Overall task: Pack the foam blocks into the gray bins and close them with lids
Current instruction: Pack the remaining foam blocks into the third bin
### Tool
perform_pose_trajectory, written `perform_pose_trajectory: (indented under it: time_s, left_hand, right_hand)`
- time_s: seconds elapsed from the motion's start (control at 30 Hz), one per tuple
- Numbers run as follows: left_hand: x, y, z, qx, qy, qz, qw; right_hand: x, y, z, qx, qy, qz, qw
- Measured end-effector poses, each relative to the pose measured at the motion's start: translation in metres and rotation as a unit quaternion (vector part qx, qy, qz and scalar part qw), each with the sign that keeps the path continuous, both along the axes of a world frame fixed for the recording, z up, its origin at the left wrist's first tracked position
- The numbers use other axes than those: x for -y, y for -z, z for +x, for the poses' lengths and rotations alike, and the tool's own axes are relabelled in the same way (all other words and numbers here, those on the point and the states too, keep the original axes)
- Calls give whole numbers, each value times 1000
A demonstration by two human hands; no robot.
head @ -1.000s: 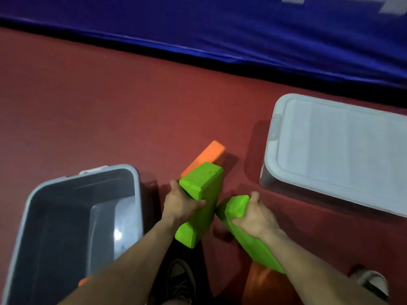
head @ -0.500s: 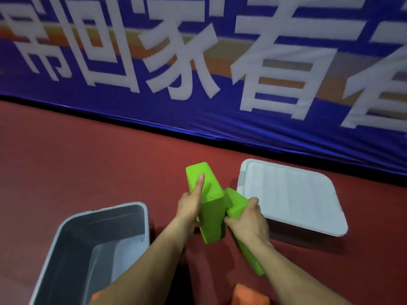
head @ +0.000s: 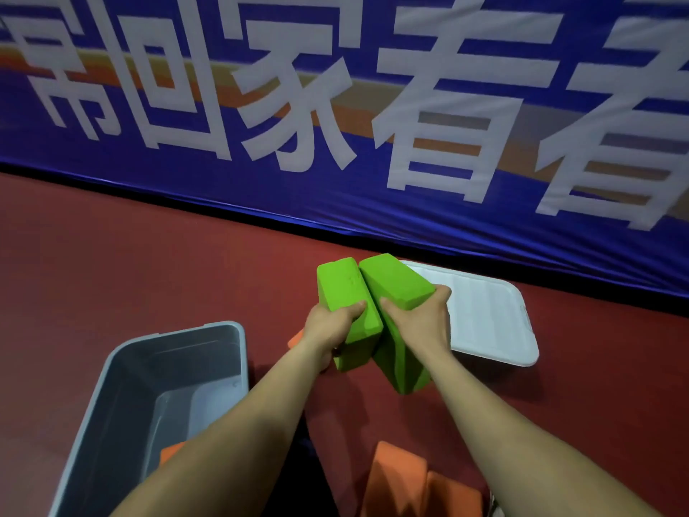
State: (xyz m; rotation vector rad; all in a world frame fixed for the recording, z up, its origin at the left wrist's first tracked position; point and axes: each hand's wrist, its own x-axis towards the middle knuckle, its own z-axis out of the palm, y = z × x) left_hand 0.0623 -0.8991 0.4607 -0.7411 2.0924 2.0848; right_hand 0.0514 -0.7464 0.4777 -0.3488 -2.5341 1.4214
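Note:
Two green foam blocks are held up side by side above the red floor, their long faces touching. My left hand point(head: 332, 324) grips the left green block point(head: 345, 292). My right hand point(head: 419, 322) grips the right green block point(head: 395, 283). An open gray bin point(head: 123, 371) stands at the lower left, with an orange block point(head: 172, 451) partly visible inside behind my left forearm. A second bin with a white lid point(head: 488, 319) on it lies behind my right hand.
Orange foam blocks point(head: 399, 475) lie on the red floor between my forearms, and another orange block point(head: 296, 339) peeks out left of my left wrist. A blue banner point(head: 335, 106) with large white characters hangs along the far side.
Both hands have brought the two green blocks together, from crossed and tilted to side by side. The view has tipped up from the floor toward the banner.

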Motion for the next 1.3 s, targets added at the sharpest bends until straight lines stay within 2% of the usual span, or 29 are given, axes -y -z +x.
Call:
perform_pose_trajectory:
  time_s: [0.1, 0.27, 0.37, 0.53, 0.7, 0.8, 0.9, 1.0, 1.2, 1.3]
  left_hand:
    - [-3, -12, 5, -16, -26, 14, 999]
    - [-2, -26, 9, -6, -65, 39, 997]
    - [1, -14, 3, -42, -77, -6, 996]
    - [-1, -18, 4, -79, -47, -46, 995]
    - [-4, -38, 3, -82, 15, -60, 995]
    - [-1, -59, 6, -95, 28, -64, 993]
    - [13, -69, 7, -60, 50, -41, 996]
    - [34, -69, 11, -37, 56, -49, 997]
    - [74, -57, 19, -19, -6, -23, 1000]
    - [101, -48, 22, 10, -34, -2, 999]
  right_hand:
    - [0, -13, 8, -21, -44, -32, 998]
    - [-4, -30, 12, 8, -66, -117, 991]
    - [-5, -31, 6, 13, -70, -115, 991]
    - [-15, -30, -1, 7, -110, -166, 980]
    - [-21, -34, 1, -70, -114, -297, 946]
    - [-19, -34, 1, -93, -115, -323, 935]
    - [-14, -34, 1, -98, -156, -286, 940]
    - [-7, -32, -8, -56, -223, -217, 949]
    - [33, -44, -26, 56, -292, -159, 941]
    - [68, -40, -35, 66, -297, -86, 949]
